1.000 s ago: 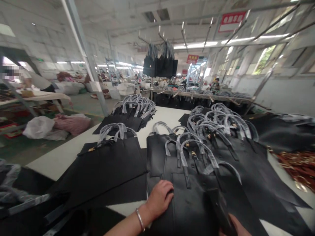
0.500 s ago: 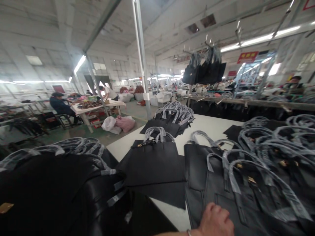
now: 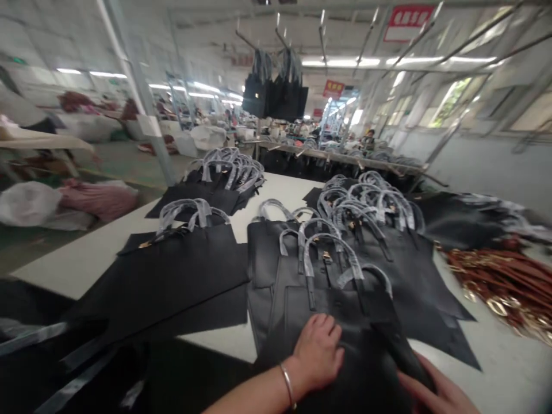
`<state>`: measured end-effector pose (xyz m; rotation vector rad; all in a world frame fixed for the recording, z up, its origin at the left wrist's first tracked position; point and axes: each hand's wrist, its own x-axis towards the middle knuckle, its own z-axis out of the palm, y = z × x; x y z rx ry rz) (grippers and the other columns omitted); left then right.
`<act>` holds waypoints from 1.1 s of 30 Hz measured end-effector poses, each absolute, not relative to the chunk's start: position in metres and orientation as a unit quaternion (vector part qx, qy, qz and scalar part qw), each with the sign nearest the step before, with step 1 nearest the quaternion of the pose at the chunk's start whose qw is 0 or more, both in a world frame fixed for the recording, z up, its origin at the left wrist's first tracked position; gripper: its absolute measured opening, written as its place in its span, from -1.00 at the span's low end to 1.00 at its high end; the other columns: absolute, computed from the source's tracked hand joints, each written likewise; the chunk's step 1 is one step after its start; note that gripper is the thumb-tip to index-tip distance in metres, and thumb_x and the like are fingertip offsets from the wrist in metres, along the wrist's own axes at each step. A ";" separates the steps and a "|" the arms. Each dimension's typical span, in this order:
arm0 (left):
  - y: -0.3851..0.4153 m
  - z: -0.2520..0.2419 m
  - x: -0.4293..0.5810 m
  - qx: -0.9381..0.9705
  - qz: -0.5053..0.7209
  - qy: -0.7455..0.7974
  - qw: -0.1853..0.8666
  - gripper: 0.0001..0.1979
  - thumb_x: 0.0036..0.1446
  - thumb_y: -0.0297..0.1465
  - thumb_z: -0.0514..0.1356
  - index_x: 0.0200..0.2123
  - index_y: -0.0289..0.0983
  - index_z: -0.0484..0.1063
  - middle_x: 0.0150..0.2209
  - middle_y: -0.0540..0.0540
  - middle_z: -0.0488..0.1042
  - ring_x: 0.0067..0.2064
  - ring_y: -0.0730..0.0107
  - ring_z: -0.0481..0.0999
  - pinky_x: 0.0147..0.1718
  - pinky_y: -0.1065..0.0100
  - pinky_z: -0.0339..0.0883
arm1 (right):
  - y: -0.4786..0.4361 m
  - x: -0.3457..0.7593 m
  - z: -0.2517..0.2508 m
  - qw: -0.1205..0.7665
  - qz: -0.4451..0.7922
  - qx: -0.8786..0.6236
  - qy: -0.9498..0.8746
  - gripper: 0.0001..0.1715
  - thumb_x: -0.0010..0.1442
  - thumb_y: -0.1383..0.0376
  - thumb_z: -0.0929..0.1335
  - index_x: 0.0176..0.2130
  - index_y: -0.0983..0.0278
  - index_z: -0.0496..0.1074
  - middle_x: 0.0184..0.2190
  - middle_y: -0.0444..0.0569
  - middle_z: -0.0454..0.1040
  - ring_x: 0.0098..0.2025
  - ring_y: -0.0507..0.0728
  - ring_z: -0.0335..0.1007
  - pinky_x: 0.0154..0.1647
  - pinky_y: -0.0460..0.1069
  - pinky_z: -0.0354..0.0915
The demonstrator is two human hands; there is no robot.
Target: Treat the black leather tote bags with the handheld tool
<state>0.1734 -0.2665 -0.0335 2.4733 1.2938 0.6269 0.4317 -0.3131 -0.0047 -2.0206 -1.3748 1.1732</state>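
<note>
A black handbag [image 3: 314, 296] with plastic-wrapped handles lies before me on a pile of similar bags. My left hand [image 3: 318, 352], with a bangle at the wrist, is on its front panel, fingers curled together against the black material. At the lower right, my right hand [image 3: 433, 384] grips the bag's folded side edge between thumb and fingers; part of this hand is out of the picture. Left of this pile, another stack of black handbags [image 3: 185, 261] sits on the white table [image 3: 233, 344].
More wrapped-handle bags [image 3: 224, 172] stand farther back. Brown straps [image 3: 509, 282] with gold rings lie at the right. Dark bags fill the lower left corner. Several bags hang from an overhead rack [image 3: 276, 95]. A metal post [image 3: 133, 86] rises beyond the table.
The view has swung right, bringing the brown straps into sight. My right hand has come into view at the bag's edge. My left hand is now farther over the bag's front.
</note>
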 end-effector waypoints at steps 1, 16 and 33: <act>-0.272 -0.033 0.172 0.855 0.214 0.450 0.143 -0.67 0.18 -0.25 0.12 -0.03 -0.28 0.34 0.01 -0.18 0.36 0.08 0.14 0.26 0.17 0.12 0.10 | -0.314 0.424 0.002 0.212 0.461 -0.713 -0.483 -0.02 0.05 -0.09 0.28 0.28 0.35 0.03 -0.70 -0.09 0.44 -0.63 0.24 0.45 -0.65 0.00 0.36; -0.279 -0.024 0.167 0.865 0.183 0.439 0.157 -0.70 0.22 -0.28 0.08 -0.03 -0.26 0.35 -0.06 -0.14 0.38 0.01 0.16 0.28 0.08 0.10 0.18 | -0.266 0.366 0.045 0.149 0.528 -0.658 -0.515 -0.34 0.11 0.24 0.33 0.17 0.33 0.18 -0.59 -0.19 0.43 -0.67 0.02 0.36 -0.75 -0.17 0.26; -0.280 -0.040 0.164 0.862 0.185 0.440 0.171 -0.54 0.29 -0.19 -0.03 0.17 -0.26 0.23 0.20 -0.16 0.25 0.19 0.13 0.21 0.21 0.09 0.06 | -0.234 0.354 0.047 0.204 0.433 -0.668 -0.570 -0.23 0.08 0.22 0.36 0.23 0.32 0.16 -0.65 -0.21 0.44 -0.66 0.07 0.39 -0.67 -0.12 0.29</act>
